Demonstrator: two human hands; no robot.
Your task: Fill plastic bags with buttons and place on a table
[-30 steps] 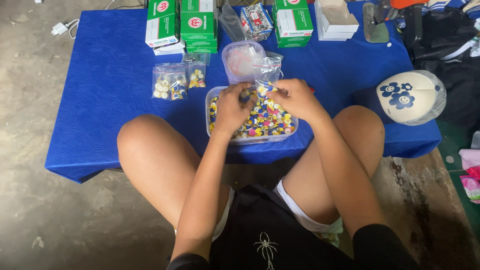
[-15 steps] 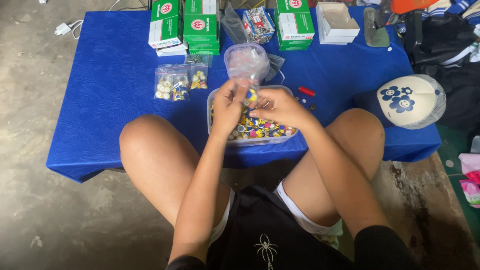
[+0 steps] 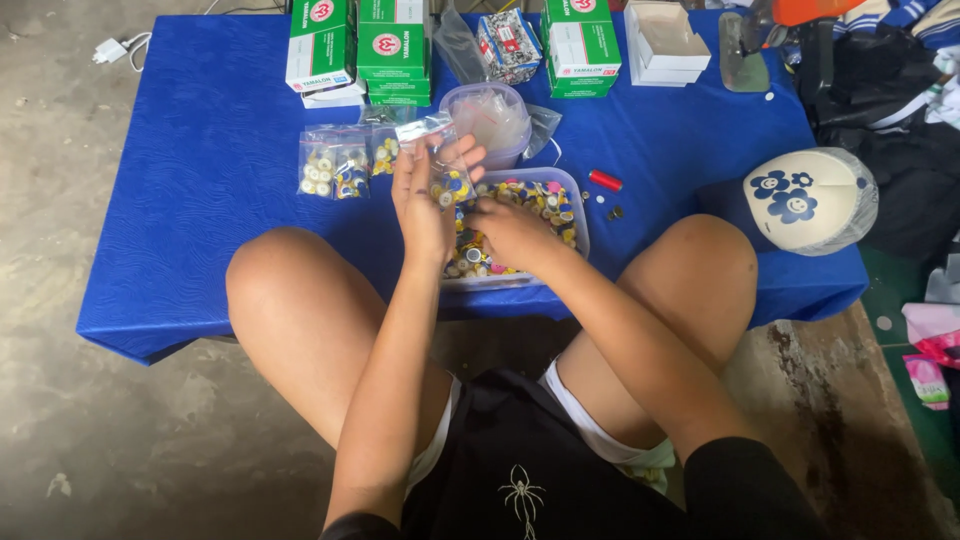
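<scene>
My left hand is raised over a clear plastic tub full of small colourful round pieces, and holds a small clear plastic bag partly filled with those pieces. My right hand is down in the tub, fingers curled among the pieces. Whether it grips any I cannot tell. The tub sits at the near edge of a low table with a blue cloth, between my bare knees.
Two filled small bags lie left of the tub. Green and white boxes stand at the back, with a round clear container holding plastic bags. A small red piece and a white cap with blue flowers are to the right.
My left hand has lifted the small bag higher and to the left. My right hand has dropped from the bag down into the tub.
</scene>
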